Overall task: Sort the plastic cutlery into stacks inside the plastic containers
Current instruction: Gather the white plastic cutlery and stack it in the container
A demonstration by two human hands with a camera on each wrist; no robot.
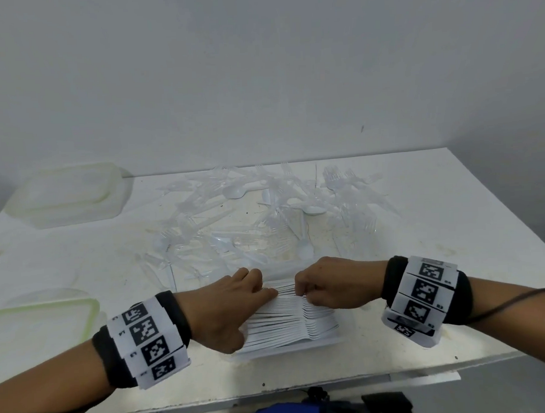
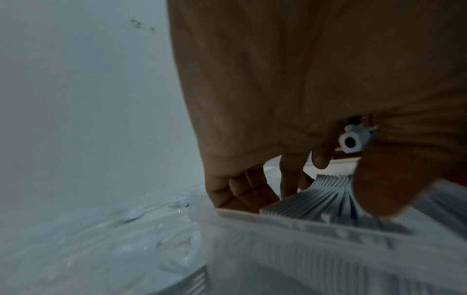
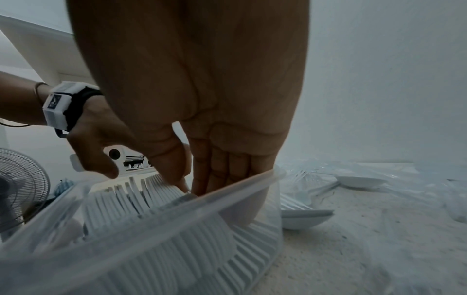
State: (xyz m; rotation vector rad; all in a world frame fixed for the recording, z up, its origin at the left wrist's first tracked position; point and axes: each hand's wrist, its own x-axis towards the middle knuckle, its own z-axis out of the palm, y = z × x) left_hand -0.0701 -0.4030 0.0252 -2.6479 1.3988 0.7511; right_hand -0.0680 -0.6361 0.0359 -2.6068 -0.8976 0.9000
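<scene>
A row of white plastic cutlery [image 1: 287, 321] stands packed on edge inside a clear plastic container [image 1: 340, 340] at the table's near edge. My left hand [image 1: 256, 305] spans the handle ends, fingers at the far side and thumb at the near side, holding the row together. My right hand [image 1: 302, 293] reaches down at the far end, and its thumb and fingers pinch the row's last pieces. The right wrist view shows that pinch [image 3: 192, 187] just inside the container's rim [image 3: 227, 189]. In the left wrist view my thumb [image 2: 379, 179] presses on the fanned handles [image 2: 323, 195].
A loose pile of clear and white forks and spoons [image 1: 265, 212] covers the table's middle behind the hands. Two lidded clear containers with green rims sit at far left [image 1: 70, 195] and near left [image 1: 37, 322]. A fan [image 3: 17, 189] stands off the table's side.
</scene>
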